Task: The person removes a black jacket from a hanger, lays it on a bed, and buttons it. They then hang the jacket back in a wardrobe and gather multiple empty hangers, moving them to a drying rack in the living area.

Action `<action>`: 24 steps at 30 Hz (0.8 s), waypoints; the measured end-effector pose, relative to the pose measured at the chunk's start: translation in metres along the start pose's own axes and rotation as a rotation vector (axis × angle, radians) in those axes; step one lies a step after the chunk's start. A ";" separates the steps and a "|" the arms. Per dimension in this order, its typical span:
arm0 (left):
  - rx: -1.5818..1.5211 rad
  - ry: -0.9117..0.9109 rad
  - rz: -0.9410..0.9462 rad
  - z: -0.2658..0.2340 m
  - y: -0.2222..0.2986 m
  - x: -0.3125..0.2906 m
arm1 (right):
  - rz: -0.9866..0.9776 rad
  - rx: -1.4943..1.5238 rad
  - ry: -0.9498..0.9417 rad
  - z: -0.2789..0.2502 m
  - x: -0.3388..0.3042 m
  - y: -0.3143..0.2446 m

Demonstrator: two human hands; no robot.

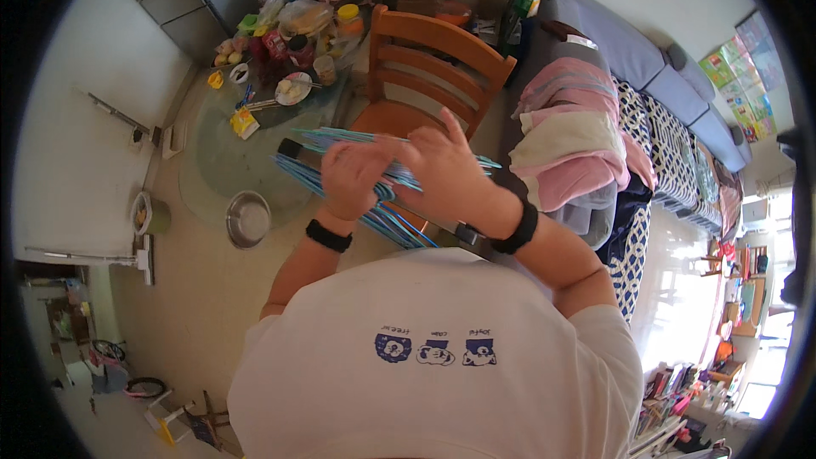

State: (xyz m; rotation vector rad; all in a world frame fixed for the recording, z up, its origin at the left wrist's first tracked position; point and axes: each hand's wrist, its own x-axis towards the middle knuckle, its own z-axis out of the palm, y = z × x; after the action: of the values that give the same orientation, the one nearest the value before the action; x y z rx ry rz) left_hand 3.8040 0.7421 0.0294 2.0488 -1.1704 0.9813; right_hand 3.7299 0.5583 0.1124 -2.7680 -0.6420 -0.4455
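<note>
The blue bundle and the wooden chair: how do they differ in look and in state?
The blue bundle has thin strands; the wooden chair has broad slats. The bundle is blue; the chair, orange-brown. The left hand grips the bundle; the chair stands beyond.

White plate [299, 99] on glass table [217, 149]
</note>
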 end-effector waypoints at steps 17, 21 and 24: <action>0.641 -0.069 -0.272 0.041 -0.015 0.062 | 0.682 -0.106 -0.434 0.077 0.056 0.377; 0.623 -0.083 -0.350 0.053 -0.022 0.066 | 0.715 -0.031 -0.471 0.096 0.058 0.411; 0.616 -0.059 -0.362 0.060 -0.029 0.065 | 0.684 -0.085 -0.419 0.098 0.064 0.443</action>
State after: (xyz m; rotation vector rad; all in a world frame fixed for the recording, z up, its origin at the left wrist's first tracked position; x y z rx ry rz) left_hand 3.8706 0.6795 0.0457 2.6566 -0.5119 1.1976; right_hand 4.0124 0.2304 -0.0370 -2.9401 0.2777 0.2626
